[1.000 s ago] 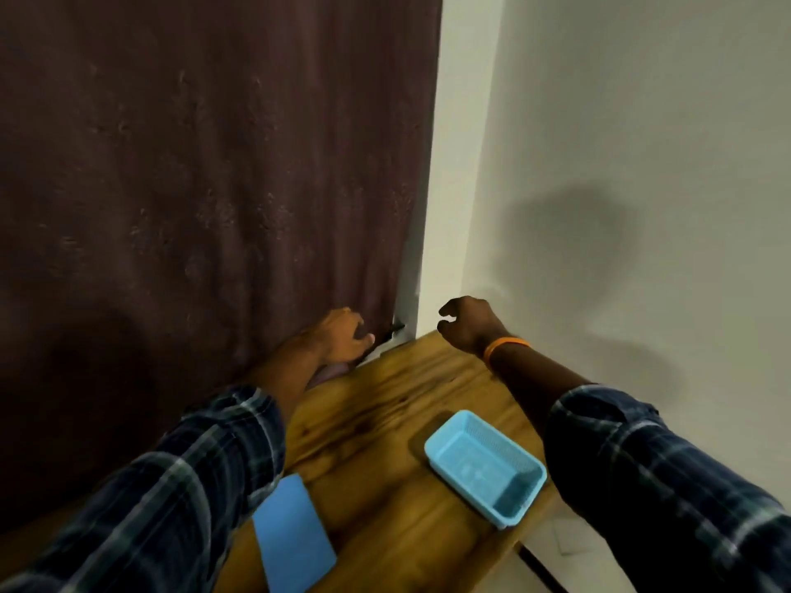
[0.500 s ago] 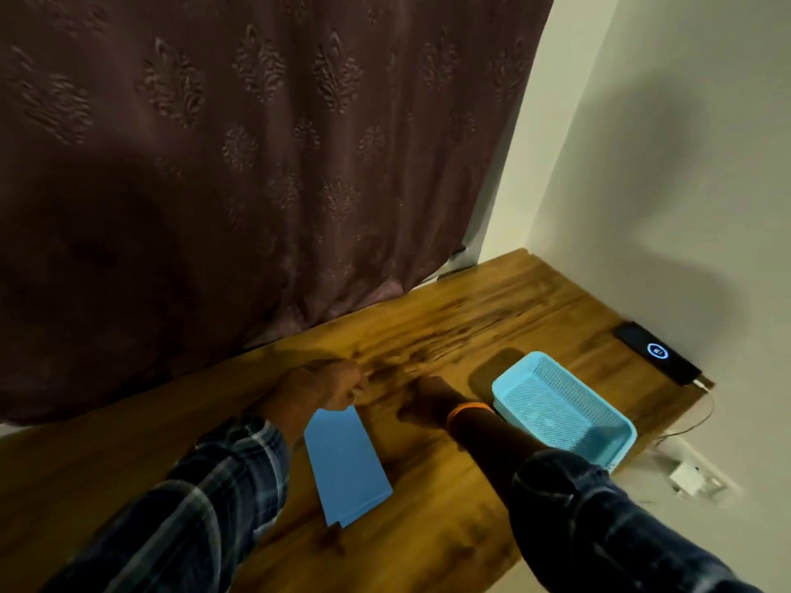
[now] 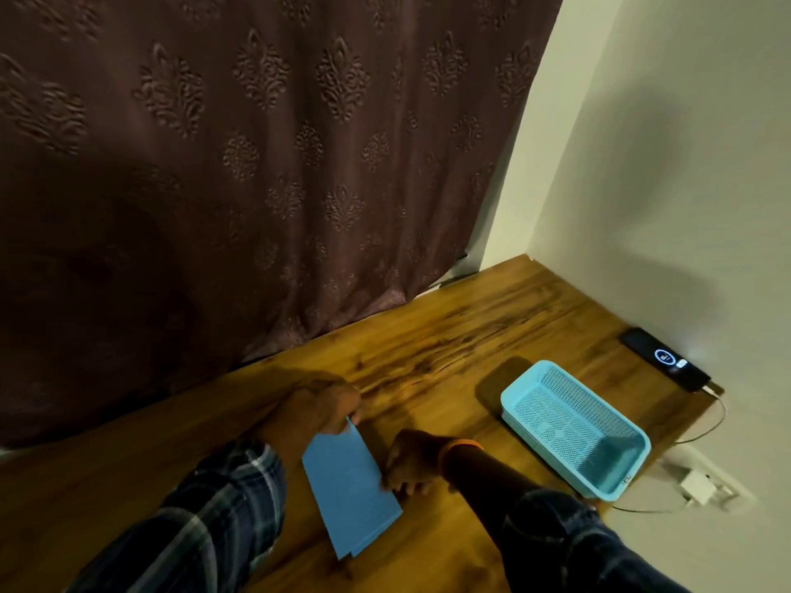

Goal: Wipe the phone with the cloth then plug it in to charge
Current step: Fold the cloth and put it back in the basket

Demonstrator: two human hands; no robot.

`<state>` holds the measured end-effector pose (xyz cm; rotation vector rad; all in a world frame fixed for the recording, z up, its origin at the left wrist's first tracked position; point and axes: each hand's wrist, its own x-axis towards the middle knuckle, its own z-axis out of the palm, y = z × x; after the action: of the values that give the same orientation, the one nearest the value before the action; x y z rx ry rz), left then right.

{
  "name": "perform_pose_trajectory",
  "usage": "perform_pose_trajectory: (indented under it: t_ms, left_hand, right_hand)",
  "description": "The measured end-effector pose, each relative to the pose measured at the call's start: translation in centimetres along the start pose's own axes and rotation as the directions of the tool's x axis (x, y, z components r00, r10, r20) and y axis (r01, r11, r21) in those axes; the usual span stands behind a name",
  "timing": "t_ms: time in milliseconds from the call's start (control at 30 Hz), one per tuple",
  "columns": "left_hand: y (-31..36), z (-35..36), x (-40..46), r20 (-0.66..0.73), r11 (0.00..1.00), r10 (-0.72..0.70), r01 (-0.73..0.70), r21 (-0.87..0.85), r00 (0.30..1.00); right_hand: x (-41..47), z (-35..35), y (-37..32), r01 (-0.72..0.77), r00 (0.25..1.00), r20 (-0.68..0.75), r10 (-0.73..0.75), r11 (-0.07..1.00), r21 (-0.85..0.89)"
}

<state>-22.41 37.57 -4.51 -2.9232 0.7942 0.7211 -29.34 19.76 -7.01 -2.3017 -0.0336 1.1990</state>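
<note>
A person in plaid sleeves works over a wooden table (image 3: 428, 336). The left hand (image 3: 316, 410) pinches the top corner of a folded blue cloth (image 3: 349, 492) lying at about 6 o'clock, while the right hand (image 3: 413, 462), fingers curled, grips the cloth's right edge. The phone (image 3: 663, 358) (screen lit) lies at 3 o'clock against the wall, a cable (image 3: 710, 425) running from its near end. A light-blue basket (image 3: 518, 400) sits between cloth and phone.
</note>
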Motion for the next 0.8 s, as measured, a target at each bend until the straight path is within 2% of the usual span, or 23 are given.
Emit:
perform_pose_trajectory:
  t_ms: [133,300,400,500,567,667,767,800]
  left_hand:
    - [0.4,-2.6,-0.6,-0.042,0.993,-0.012,0.007,-0.116,0.999]
    - [2.6,-9.3,-1.1,-0.147,0.986,0.101,-0.118,-0.118,0.984]
    - [5.3,-14.7,-2.2,-0.276,0.973,0.135,-0.179,-0.144,0.952]
    - [9.0,-20.8,-3.4,-0.371,0.95,0.17,-0.252,-0.184,0.913]
    - [11.0,-24.1,-3.7,-0.468,0.925,0.197,-0.321,-0.203,0.861]
    - [15.8,-28.8,-4.4,-0.612,0.864,0.231,-0.449,-0.228,0.756]
    - [20.6,-31.6,-5.0,-0.671,0.815,0.239,-0.521,-0.255,0.702]
    - [21.2,-31.9,-4.8,-0.677,0.806,0.233,-0.528,-0.268,0.698]
  right_hand:
    - [-3.1,-2.2,-0.6,-0.009,0.999,-0.052,0.012,0.998,0.06]
    - [-10.0,-8.2,-0.6,0.017,0.97,-0.242,-0.007,0.999,0.042]
    - [-15.7,-12.4,0.2,0.004,0.921,-0.391,-0.005,1.0,-0.004]
    - [-22.6,-16.9,0.9,-0.002,0.833,-0.552,-0.047,0.996,-0.088]
    - [-26.3,-19.3,1.3,0.011,0.758,-0.648,-0.072,0.995,-0.098]
    - [-32.9,-22.2,3.8,0.073,0.577,-0.815,-0.062,0.997,-0.023]
    - [-38.4,-23.4,6.9,0.129,0.422,-0.906,-0.043,0.992,0.013]
    - [-39.2,-23.6,7.5,0.138,0.4,-0.916,-0.042,0.99,0.015]
